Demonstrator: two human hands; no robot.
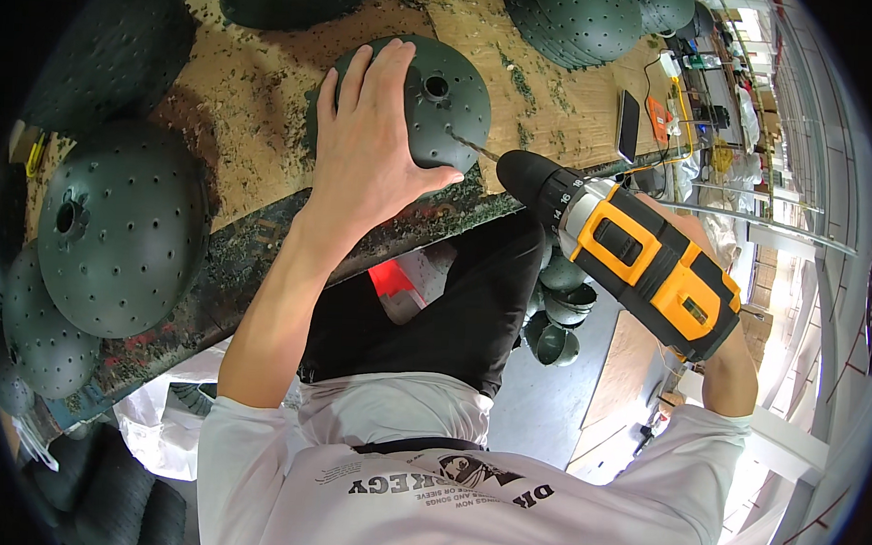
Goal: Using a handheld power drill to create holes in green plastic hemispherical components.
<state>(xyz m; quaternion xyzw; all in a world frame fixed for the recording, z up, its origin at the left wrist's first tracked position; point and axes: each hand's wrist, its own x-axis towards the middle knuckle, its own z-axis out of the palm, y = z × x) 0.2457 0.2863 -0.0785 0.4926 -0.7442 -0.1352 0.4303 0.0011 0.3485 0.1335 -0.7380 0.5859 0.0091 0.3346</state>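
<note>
A dark green dome (pixel 464 105) dotted with small holes lies rounded side up on the cardboard-covered table, with a larger round opening near its top. Across its left side my left hand (pixel 369 140) rests flat, fingers stretched out and thumb spread toward the near rim. My right hand (pixel 685 228) is wrapped round a yellow and black cordless drill (pixel 638 265), whose body hides most of the fingers. The thin drill bit (pixel 476 147) points left at the dome, its tip at or very near the surface; whether it has entered cannot be made out.
Perforated domes (pixel 120 233) lean in stacks at the left, with more stacked domes (pixel 579 28) at the far right. Green shavings litter the cardboard (pixel 258 156). A phone (pixel 628 125) and a yellow cord (pixel 686 113) lie at the right. Bowls (pixel 554 342) stand below the table edge.
</note>
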